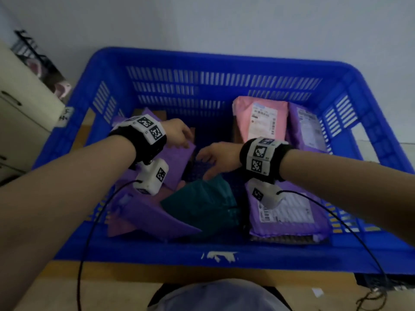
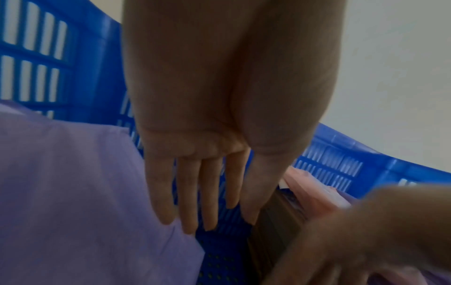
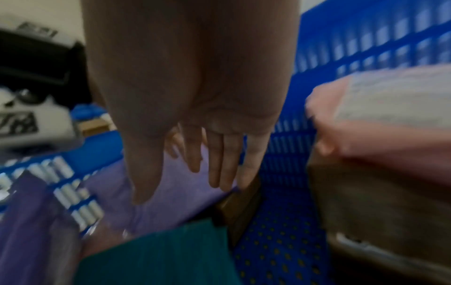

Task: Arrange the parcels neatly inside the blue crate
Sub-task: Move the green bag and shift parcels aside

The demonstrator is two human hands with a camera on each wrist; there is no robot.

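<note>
- Blue crate (image 1: 220,254): slatted walls, perforated floor bare mid-way.
- Pink parcel (image 1: 261,117) and purple parcel (image 1: 307,129) lean on the far wall.
- Labelled purple parcel (image 1: 289,216) lies flat, near right.
- Teal parcel (image 1: 202,205) overlaps jumbled purple ones (image 1: 157,216), left.

Both forearms extended forward with wrists angled inward, each wrist banded, left hand (image 1: 177,133) palm down with fingers (image 2: 187,194) straight and close together, right hand (image 1: 216,158) just beside it, fingers (image 3: 227,164) straight, thumb apart, neither gripping
</note>
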